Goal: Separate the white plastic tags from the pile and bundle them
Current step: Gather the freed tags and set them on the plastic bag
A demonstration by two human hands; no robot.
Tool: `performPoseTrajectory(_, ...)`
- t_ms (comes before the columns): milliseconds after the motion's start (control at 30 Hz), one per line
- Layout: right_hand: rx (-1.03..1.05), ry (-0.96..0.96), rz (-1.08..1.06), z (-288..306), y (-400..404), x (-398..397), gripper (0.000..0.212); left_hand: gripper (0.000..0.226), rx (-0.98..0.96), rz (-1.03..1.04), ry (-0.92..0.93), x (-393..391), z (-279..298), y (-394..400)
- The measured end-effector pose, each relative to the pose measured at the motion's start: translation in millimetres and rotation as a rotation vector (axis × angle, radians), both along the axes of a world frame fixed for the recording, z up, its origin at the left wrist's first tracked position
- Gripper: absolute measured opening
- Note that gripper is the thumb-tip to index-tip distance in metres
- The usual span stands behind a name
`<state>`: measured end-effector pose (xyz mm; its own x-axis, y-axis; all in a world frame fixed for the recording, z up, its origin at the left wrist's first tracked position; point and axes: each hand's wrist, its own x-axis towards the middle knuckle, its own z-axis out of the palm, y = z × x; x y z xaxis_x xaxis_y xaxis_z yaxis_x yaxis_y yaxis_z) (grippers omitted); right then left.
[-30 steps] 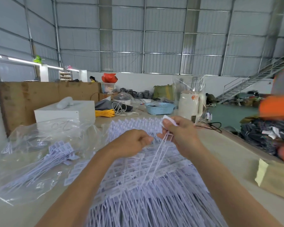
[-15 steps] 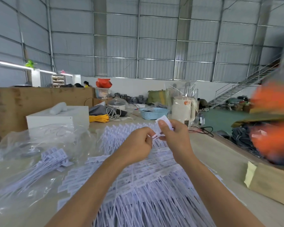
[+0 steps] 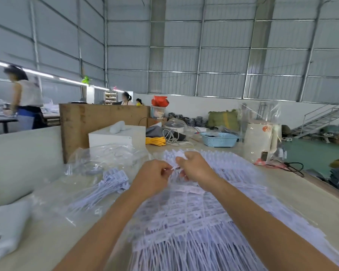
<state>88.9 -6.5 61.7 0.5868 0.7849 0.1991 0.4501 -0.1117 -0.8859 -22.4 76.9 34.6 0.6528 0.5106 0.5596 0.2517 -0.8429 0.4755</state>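
From the head camera, both hands meet above the far part of a broad pile of white plastic tags [image 3: 194,218] with long thin tails, spread over the pale tabletop [image 3: 53,237]. The left hand [image 3: 153,179] has its fingers curled, pinching a small white tag piece at its fingertips; the right hand [image 3: 196,167] is likewise curled, pinching the head of a white tag [image 3: 179,154] between thumb and forefinger. The two hands almost touch. To the left, a smaller separated bunch of white tags [image 3: 110,182] lies on crinkled clear plastic bags [image 3: 98,159]. A light blue plastic basket [image 3: 219,139] sits farther back.
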Motion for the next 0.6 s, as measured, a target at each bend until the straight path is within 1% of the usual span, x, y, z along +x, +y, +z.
performPoseTrajectory(33, -0.027, -0.016, 0.05, -2, 13, -8, 0.012, 0.02, 0.004, 0.059, 0.019, -11, -3, 15)
performPoseTrajectory(67, -0.048, -0.057, 0.095, -5, 26, -16, 0.023, 0.02, 0.003, 0.124, 0.046, -23, -7, 32)
performPoseTrajectory(100, -0.072, -0.139, 0.124, -9, 37, -21, 0.034, 0.02, -0.013, 0.187, 0.079, -34, -11, 46)
performPoseTrajectory(133, -0.109, -0.265, 0.147, -12, 48, -27, 0.041, 0.021, -0.031, 0.258, 0.118, -46, -15, 61)
performPoseTrajectory(200, -0.19, -0.541, 0.154, -17, 70, -37, 0.038, 0.028, -0.034, 0.393, 0.196, -67, -24, 85)
performPoseTrajectory(233, -0.231, -0.639, 0.147, -20, 79, -41, 0.035, 0.028, -0.026, 0.447, 0.232, -74, -27, 95)
performPoseTrajectory(267, -0.281, -0.694, 0.137, -23, 86, -43, 0.033, 0.026, -0.014, 0.485, 0.262, -78, -30, 104)
performPoseTrajectory(367, -0.474, -0.722, 0.105, -32, 105, -40, 0.033, 0.025, 0.021, 0.516, 0.372, -80, -38, 123)
performPoseTrajectory(467, -0.653, -0.733, 0.049, -42, 119, -29, 0.041, 0.027, 0.026, 0.498, 0.457, -77, -44, 137)
performPoseTrajectory(533, -0.713, -0.713, 0.05, -49, 123, -21, 0.047, 0.025, 0.067, 0.454, 0.478, -72, -49, 142)
performPoseTrajectory(567, -0.715, -0.69, 0.065, -52, 125, -18, 0.045, 0.024, 0.102, 0.43, 0.48, -70, -52, 143)
performPoseTrajectory(600, -0.703, -0.656, 0.085, -55, 126, -17, 0.039, 0.024, 0.142, 0.415, 0.488, -68, -56, 144)
